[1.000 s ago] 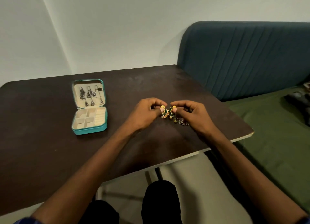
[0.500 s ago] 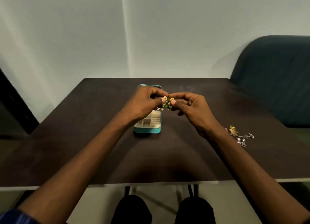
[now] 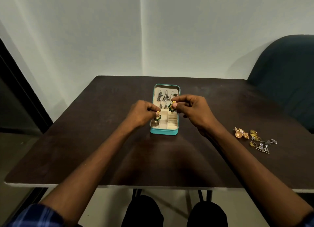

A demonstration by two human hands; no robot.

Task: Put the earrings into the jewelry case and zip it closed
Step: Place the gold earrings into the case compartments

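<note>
Earrings (image 3: 171, 106) pinched in left hand (image 3: 141, 113) and right hand (image 3: 192, 110); lower gently, probably into case (image 3: 164, 132) compartments.

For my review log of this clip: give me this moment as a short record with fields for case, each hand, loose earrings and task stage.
case: teal jewelry case open on the table, dark earrings hanging in its lid
left hand: pinches a green and gold earring over the tray
right hand: pinches the matching earring at the lid
loose earrings: gold and silver, right of the case
stage: filling, not zipped
</note>
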